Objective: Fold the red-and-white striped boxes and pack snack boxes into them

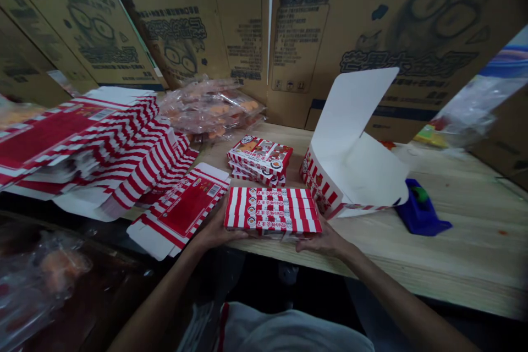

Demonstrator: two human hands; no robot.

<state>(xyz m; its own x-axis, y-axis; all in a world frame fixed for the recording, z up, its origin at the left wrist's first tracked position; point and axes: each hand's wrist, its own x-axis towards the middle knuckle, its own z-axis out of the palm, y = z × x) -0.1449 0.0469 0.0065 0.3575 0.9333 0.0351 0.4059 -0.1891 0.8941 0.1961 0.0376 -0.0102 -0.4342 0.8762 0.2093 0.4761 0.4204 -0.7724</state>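
Head view showed my left hand and right hand, fingers clasping both ends of a stack of red-striped cartons, held square and level just beside the opened white carton.

The flat cartons showed bold red and white stripes. The tape dispenser was deep blue, and the desk had pale wood grain.

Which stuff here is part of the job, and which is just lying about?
Part of the job, it seems:
left hand
right hand
held stack of red-and-white striped cardboard boxes
second striped box stack
flat striped cardboard box blanks
open white-lined striped box

Lying about:
blue plastic tape dispenser
clear plastic bag of orange items
printed brown cartons
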